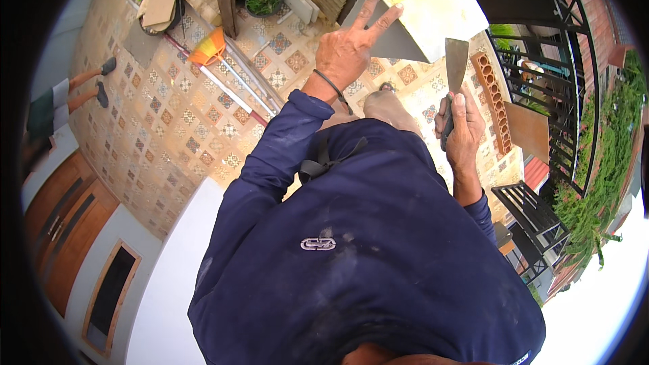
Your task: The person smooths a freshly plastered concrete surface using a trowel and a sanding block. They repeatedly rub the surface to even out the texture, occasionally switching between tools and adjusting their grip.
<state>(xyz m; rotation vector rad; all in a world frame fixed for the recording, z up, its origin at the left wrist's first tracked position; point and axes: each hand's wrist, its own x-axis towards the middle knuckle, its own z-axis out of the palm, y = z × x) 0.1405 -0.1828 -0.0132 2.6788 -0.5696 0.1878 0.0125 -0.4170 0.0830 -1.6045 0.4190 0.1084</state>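
My right hand point(463, 125) is closed round the dark handle of a putty knife point(457, 64), its flat metal blade pointing up and away from me. The blade tip lies in view beside the near right edge of a white block point(439, 3); whether they touch, I cannot tell. Yellowish patches mark the block's bright top, and its near left side is grey and shaded. My left hand point(348, 51) is at that left edge, index and middle fingers stretched and spread over it. The other fingers are partly hidden, and nothing shows in this hand. A dark band circles my left wrist.
On the patterned tile floor point(196, 135) at left lie an orange-yellow broom point(208, 47) and long poles. A perforated clay-coloured block point(492, 103) stands right of the putty knife, near a black railing point(541, 40). Potted plants point(263, 0) stand beyond. A person's legs point(84, 88) show far left.
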